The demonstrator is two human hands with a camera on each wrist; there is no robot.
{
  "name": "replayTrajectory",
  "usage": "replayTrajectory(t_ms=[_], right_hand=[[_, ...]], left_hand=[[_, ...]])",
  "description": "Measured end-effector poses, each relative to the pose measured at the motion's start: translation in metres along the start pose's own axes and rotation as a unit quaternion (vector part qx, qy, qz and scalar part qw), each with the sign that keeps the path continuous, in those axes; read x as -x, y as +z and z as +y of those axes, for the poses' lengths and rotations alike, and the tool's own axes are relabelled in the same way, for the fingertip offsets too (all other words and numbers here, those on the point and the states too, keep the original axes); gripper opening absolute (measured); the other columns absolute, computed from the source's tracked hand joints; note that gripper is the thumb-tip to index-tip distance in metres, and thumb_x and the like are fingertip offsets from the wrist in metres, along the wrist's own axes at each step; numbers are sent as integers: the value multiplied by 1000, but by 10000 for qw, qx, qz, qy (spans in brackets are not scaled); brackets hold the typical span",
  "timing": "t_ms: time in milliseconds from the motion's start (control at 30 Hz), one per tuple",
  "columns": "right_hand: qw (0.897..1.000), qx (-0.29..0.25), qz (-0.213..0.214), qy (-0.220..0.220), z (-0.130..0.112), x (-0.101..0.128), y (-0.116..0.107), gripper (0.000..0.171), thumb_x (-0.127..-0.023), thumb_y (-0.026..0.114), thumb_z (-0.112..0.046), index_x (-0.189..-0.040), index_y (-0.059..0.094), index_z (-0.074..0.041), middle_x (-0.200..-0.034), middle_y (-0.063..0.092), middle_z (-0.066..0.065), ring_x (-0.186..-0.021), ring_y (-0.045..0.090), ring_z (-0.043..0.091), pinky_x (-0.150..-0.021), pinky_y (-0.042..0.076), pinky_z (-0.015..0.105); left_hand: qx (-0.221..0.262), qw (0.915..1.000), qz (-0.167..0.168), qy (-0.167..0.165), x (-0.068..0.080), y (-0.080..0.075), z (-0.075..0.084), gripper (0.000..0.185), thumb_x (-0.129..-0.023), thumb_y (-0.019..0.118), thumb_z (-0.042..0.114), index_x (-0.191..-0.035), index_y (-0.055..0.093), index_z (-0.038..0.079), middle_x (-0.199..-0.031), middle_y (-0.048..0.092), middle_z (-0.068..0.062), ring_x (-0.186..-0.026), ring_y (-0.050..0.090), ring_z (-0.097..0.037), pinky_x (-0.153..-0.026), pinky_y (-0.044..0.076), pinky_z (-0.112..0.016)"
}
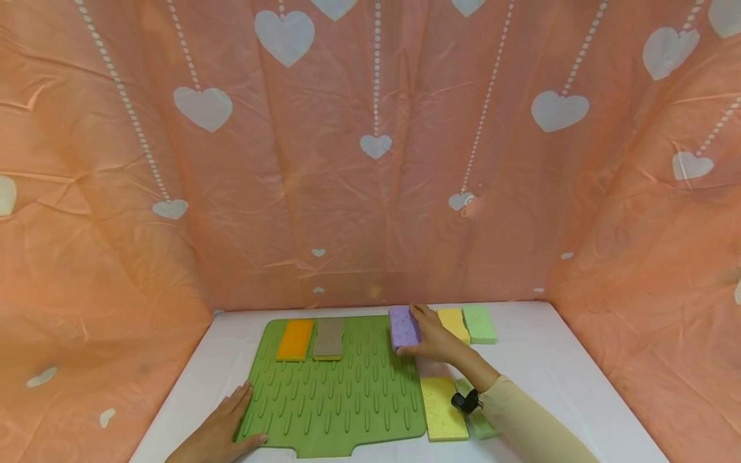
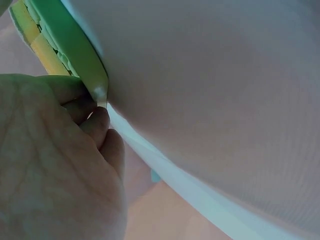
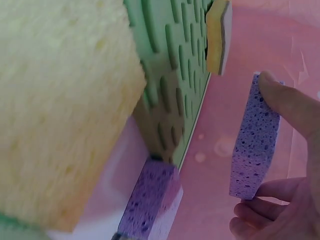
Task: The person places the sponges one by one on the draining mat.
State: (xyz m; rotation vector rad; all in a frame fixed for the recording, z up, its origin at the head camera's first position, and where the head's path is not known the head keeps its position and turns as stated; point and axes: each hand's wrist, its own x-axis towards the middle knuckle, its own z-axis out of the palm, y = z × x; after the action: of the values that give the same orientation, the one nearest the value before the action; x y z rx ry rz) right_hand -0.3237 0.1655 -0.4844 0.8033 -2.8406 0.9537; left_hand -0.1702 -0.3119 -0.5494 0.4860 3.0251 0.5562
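Note:
My right hand [image 1: 433, 337] grips a purple sponge [image 1: 402, 328] by its edges above the back right corner of a green ridged mat [image 1: 330, 402]. In the right wrist view the thumb sits on one end of that sponge and fingers support the other. A second purple sponge [image 3: 150, 200] lies beside the mat in that view, hidden under my arm in the head view. My left hand [image 1: 217, 421] rests at the mat's front left corner, its fingers along the left edge. An orange sponge [image 1: 295, 339] and a sponge with a grey-brown top [image 1: 329, 337] lie at the mat's back left.
Right of the mat, a yellow sponge [image 1: 453, 325] and a green sponge [image 1: 479, 324] lie at the back. Nearer the front are another yellow sponge [image 1: 444, 411] and a green one [image 1: 482, 426], partly under my right sleeve. A pink heart-patterned curtain [image 1: 347, 212] surrounds the white table [image 1: 556, 360].

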Motion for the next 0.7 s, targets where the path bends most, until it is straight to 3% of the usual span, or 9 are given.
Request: replayTrajectory(t_ms=[133, 233, 267, 333, 400, 467, 567, 667, 700], right_hand=[[9999, 135, -2, -91, -6, -5, 7, 117, -82, 96, -37, -161, 28, 16, -165, 31, 38, -153, 30, 55, -122, 26, 74], [9998, 152, -30, -110, -9, -8, 13, 117, -82, 96, -37, -162, 28, 16, -165, 30, 38, -153, 31, 54, -121, 34, 68], [9998, 155, -27, -118, -10, -9, 15, 117, -82, 96, -36, -161, 28, 16, -165, 31, 39, -153, 32, 54, -121, 37, 66], [9998, 91, 16, -151, -12, -11, 18, 117, -81, 97, -35, -160, 29, 18, -164, 31, 40, -152, 33, 55, -120, 39, 65], [9999, 80, -32, -93, -15, -13, 21, 117, -82, 96, -36, -160, 28, 18, -165, 30, 39, -153, 32, 54, -122, 37, 63], [10000, -18, -48, -29, -19, -15, 24, 118, -82, 96, -36, -160, 28, 18, -166, 29, 38, -154, 31, 54, -123, 35, 63], [9999, -65, -124, 99, -23, -17, 29, 119, -83, 96, -38, -162, 26, 17, -168, 27, 36, -156, 28, 52, -125, 32, 61], [9998, -48, -109, 140, -26, -20, 34, 119, -82, 96, -39, -161, 27, 17, -168, 28, 36, -155, 29, 52, -125, 33, 62], [9998, -20, -117, 145, -27, -21, 36, 119, -82, 96, -39, -161, 27, 16, -168, 28, 36, -155, 29, 52, -125, 33, 61]], left_hand=[[16, 10000, 30, 54, 0, 1, 0, 106, -94, 78, 54, -155, 35, -22, -164, 34, -39, -149, 38, -57, -123, 29, -57], [-20, 9998, 146, 157, 1, 3, -3, 105, -94, 77, 54, -154, 36, -22, -162, 36, -40, -148, 39, -57, -123, 31, -59], [26, 9997, 181, 175, 1, 4, -4, 104, -95, 77, 54, -154, 36, -22, -162, 36, -40, -149, 38, -57, -128, 26, -49], [-5, 9994, 280, 184, 1, 7, -7, 105, -94, 77, 56, -155, 37, -20, -163, 37, -38, -151, 37, -52, -129, 27, -47], [3, 9988, 406, 269, 1, 11, -11, 104, -96, 75, 57, -155, 38, -20, -162, 38, -38, -154, 35, -48, -129, 10, -24], [32, 9976, 582, 364, 2, 15, -15, 103, -95, 75, 57, -155, 38, -18, -162, 40, -37, -157, 31, -40, -117, -5, -7], [-31, 9956, 772, 521, 2, 21, -22, 103, -96, 74, 59, -155, 39, -18, -162, 41, -36, -162, 20, -23, -110, -10, -2], [15, 9956, 785, 506, 2, 23, -23, 103, -96, 74, 59, -155, 39, -18, -162, 41, -36, -159, 8, -7, -114, -7, -2], [-33, 9956, 787, 517, 2, 22, -23, 102, -96, 74, 59, -154, 40, -18, -161, 42, -36, -162, 13, -12, -114, -6, -3]])
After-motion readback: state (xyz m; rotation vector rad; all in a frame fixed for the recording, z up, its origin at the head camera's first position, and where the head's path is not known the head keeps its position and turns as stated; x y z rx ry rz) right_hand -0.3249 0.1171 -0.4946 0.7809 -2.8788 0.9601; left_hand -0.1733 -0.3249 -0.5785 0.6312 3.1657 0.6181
